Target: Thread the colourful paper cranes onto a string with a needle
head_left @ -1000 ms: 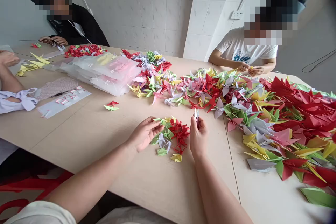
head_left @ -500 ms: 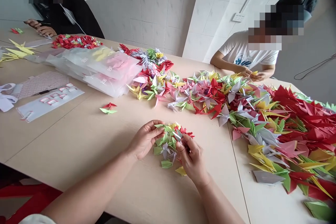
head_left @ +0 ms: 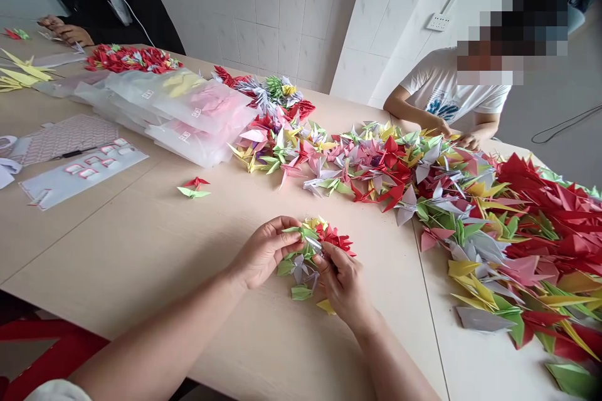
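My left hand [head_left: 269,249] pinches a green folded paper crane [head_left: 290,230] between thumb and fingers. From the other side, my right hand [head_left: 345,279] grips a small silver metal tool [head_left: 314,245], its tip at the green paper by my left fingertips. The tool's exact kind is not clear. Below and behind my hands lies a small heap of paper cranes in several colours, with red cranes [head_left: 337,239] at its right and a pale lilac crane [head_left: 298,268] lower down. My fingers cover part of that heap.
A long pile of folded paper cranes [head_left: 392,153] runs along the table's right side. Plastic bags [head_left: 188,119] lie at the back left. Nearer are a lone red-and-green crane [head_left: 194,188] and a white card [head_left: 84,175]. Two people [head_left: 463,91] sit across the table.
The silver tool's tip has shifted left against the green crane, and my hands are closer together. The whole view has shifted slightly.
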The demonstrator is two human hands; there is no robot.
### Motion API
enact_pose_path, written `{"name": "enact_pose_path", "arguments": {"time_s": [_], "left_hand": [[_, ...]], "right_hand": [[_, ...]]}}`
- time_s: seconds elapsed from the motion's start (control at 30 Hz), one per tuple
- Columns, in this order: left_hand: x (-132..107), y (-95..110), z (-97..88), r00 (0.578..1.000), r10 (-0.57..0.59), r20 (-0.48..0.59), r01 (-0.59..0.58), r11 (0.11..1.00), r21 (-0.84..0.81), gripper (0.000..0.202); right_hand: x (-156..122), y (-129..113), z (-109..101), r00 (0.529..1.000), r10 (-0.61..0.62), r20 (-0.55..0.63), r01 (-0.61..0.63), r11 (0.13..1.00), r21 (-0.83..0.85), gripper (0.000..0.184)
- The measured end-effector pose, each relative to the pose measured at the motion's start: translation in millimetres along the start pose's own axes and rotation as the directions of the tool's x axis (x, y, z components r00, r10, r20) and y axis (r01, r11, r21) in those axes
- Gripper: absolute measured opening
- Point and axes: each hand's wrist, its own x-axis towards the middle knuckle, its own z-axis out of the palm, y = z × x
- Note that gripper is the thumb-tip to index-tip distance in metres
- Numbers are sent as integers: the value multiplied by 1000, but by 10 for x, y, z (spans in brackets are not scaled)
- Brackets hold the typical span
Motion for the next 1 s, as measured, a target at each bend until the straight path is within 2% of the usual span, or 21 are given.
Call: {"name": "enact_pose_path", "arguments": {"time_s": [0.37,1.0], "left_hand": [[-6,11,-18,999,4,32,-6,998,58,13],[-11,13,-47,998,-26,48,21,996,89,14]], "right_hand": [[-7,22,12,999,-36,-17,33,993,-115,16],[6,20,-27,998,-35,54,40,994,-100,17]]}}
